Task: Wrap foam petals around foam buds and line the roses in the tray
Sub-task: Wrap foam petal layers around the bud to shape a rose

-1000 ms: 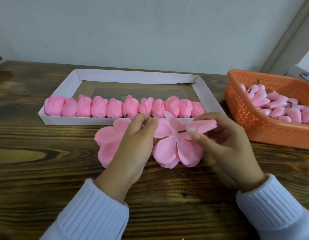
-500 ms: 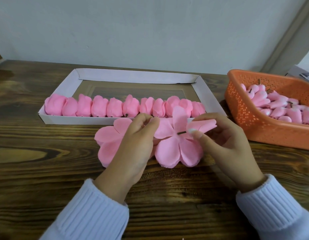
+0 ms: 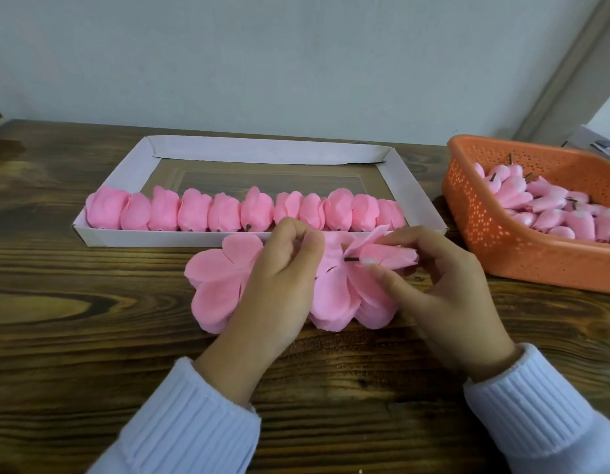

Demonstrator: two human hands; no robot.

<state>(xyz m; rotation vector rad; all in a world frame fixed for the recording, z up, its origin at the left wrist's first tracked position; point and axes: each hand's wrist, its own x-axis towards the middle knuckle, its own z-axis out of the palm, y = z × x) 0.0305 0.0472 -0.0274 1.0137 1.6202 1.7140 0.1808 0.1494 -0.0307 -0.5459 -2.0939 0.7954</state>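
A pink foam petal sheet (image 3: pixel 334 295) is held above the wooden table, with a short dark stem (image 3: pixel 352 259) poking through its middle. My right hand (image 3: pixel 443 285) pinches folded petals round the bud at the stem. My left hand (image 3: pixel 279 289) grips the sheet's left petals with curled fingers. A second flat petal sheet (image 3: pixel 218 282) lies under my left hand. Several finished pink roses (image 3: pixel 224 213) stand in a row along the near wall of the white cardboard tray (image 3: pixel 262 152).
An orange perforated basket (image 3: pixel 491 234) holding several pink buds (image 3: pixel 543 206) with dark stems sits at the right, close to my right hand. The tray's far half shows bare bottom. A grey wall stands behind the table.
The top petal that stood up has been folded down to the right under my right fingers. Both hands stay in the same place.
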